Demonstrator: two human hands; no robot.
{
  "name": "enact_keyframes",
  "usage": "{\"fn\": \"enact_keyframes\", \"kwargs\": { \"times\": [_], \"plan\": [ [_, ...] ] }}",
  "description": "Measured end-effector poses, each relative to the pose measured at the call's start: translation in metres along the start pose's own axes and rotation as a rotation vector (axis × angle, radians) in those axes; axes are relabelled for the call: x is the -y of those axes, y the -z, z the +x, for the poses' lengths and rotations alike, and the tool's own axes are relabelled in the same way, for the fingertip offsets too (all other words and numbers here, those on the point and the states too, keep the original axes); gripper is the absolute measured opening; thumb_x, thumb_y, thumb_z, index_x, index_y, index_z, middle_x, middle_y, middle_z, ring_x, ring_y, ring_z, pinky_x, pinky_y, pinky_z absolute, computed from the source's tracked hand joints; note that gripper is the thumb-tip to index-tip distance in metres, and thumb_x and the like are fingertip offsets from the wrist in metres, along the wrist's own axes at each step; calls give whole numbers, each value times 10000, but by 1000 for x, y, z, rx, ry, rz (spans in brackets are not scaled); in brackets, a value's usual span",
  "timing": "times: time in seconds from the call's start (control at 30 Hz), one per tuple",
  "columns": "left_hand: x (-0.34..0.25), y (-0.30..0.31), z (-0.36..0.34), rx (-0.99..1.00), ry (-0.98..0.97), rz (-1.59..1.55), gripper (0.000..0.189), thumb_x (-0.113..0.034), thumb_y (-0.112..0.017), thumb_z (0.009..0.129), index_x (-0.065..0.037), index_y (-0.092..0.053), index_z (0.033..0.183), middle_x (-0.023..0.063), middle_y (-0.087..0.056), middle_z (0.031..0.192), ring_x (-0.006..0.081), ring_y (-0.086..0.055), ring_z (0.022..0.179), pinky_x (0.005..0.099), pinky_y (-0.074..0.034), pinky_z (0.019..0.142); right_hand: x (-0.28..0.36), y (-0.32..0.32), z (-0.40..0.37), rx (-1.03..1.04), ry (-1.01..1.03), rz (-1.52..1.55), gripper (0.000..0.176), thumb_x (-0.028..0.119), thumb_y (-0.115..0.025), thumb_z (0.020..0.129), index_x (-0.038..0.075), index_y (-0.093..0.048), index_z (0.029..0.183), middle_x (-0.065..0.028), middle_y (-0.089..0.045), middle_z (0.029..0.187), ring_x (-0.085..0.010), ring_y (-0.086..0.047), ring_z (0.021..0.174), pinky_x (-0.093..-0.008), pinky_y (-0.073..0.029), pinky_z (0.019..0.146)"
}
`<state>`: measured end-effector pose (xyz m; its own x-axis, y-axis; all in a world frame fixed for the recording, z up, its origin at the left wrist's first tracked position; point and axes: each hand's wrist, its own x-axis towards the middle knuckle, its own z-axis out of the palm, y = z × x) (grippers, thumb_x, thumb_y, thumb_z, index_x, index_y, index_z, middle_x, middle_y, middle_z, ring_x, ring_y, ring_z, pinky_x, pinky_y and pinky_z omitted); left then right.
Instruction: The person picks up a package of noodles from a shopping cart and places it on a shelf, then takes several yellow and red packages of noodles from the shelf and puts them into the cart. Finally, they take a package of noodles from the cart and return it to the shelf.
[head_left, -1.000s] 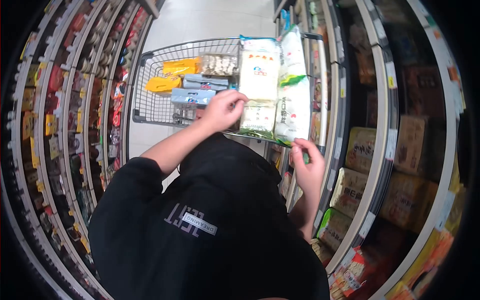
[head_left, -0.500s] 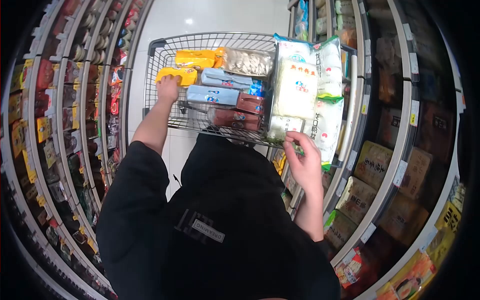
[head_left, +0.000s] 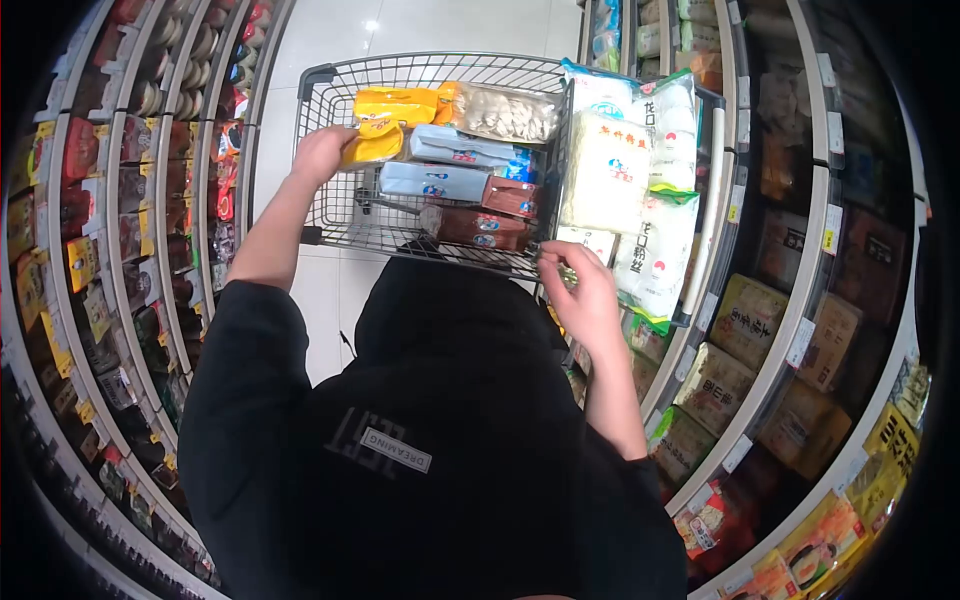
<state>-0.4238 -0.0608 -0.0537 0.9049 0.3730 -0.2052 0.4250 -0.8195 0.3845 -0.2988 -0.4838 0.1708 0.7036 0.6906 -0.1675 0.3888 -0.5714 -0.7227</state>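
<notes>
My left hand is closed on the left end of a yellow package in the shopping cart. Beside it lie another yellow package, a clear bag of pale pieces, two light-blue packages and brown packages. My right hand is at the cart's near side, thumb and fingertips pinched together by the rim; what they hold, if anything, is hidden. Just beyond it, white noodle packages and green-edged bags are piled at the handle end.
Shelves of packaged goods curve along the left. On the right, shelves hold more bags behind price-tag rails, close to the cart handle. Pale floor tiles show beyond the cart.
My left hand has shifted from the top of the yellow package to its left end, and the package sits at a different angle. My right hand has moved slightly left and up.
</notes>
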Motion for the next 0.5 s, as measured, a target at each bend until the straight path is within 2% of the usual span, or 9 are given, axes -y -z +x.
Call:
{"fn": "enact_keyframes", "kwargs": {
  "times": [0.07, 0.1, 0.2, 0.3, 0.33, 0.4, 0.43, 0.47, 0.5],
  "plan": [
    [-20, 39, -11, -86, -106, -5, 223, -174, -608, 962, -140, -751, 1131, 100, -729, 1025, 316, -690, 1023, 424, -548, 862, 3, -10, 10, 50, 86, -16, 229, 69, -737, 898, 31, -691, 1119, -149, -727, 1002, -341, -706, 971, -407, -555, 852],
    [-38, 66, -21, -149, -162, -14, 219, -125, -635, 929, -115, -737, 1123, 100, -706, 968, 329, -689, 969, 430, -548, 835, 3, -13, 16, 141, 70, -10, 350, 122, -761, 888, 20, -658, 1207, -179, -708, 1107, -373, -676, 1068, -425, -542, 925],
    [-88, 138, -51, -251, -217, -102, 219, -101, -655, 913, -99, -718, 1123, 96, -698, 962, 331, -694, 921, 438, -558, 787, 3, -34, 45, 235, 117, 9, 555, 199, -791, 868, 1, -568, 1336, -220, -641, 1272, -388, -612, 1208, -430, -503, 1028],
    [-137, 208, -76, -263, -361, -15, 227, 1, -690, 883, -41, -692, 1106, 124, -679, 963, 337, -699, 867, 388, -561, 737, 30, -34, 87, 257, 146, 63, 731, 244, -819, 836, 3, -471, 1432, -222, -565, 1387, -384, -532, 1323, -433, -435, 1130],
    [-151, 225, -81, -332, -445, 28, 212, 4, -693, 877, -44, -699, 1083, 113, -693, 977, 317, -705, 860, 365, -567, 734, 33, -36, 96, 191, 251, 67, 751, 236, -822, 827, 9, -459, 1444, -216, -563, 1390, -388, -520, 1336, -437, -420, 1144],
    [-173, 258, -88, -445, -586, 177, 234, -17, -714, 838, -58, -714, 1068, 85, -708, 975, 295, -713, 894, 410, -570, 790, 38, -34, 110, 41, 458, 71, 793, 220, -827, 810, 22, -434, 1469, -204, -557, 1395, -394, -496, 1362, -444, -390, 1174],
    [-188, 277, -88, -558, -682, 298, 260, -44, -722, 791, -102, -730, 1045, 51, -708, 953, 269, -707, 903, 430, -558, 830, 46, -22, 112, 81, 418, 287, 646, 157, -777, 843, 26, -508, 1416, -171, -575, 1390, -364, -492, 1378, -430, -363, 1192],
    [-204, 293, -89, -672, -780, 417, 288, -71, -729, 745, -145, -747, 1022, 17, -708, 930, 243, -700, 911, 451, -545, 871, 47, -7, 112, 161, 420, 443, 582, 142, -743, 862, 27, -531, 1391, -159, -565, 1415, -329, -482, 1395, -415, -357, 1195],
    [-218, 304, -93, -764, -768, 481, 282, -86, -734, 746, -164, -759, 1016, 0, -706, 930, 228, -689, 942, 461, -504, 929, 41, 11, 111, 244, 426, 598, 520, 127, -708, 880, 27, -554, 1367, -148, -555, 1439, -294, -471, 1411, -400, -351, 1198]
  ]
}}
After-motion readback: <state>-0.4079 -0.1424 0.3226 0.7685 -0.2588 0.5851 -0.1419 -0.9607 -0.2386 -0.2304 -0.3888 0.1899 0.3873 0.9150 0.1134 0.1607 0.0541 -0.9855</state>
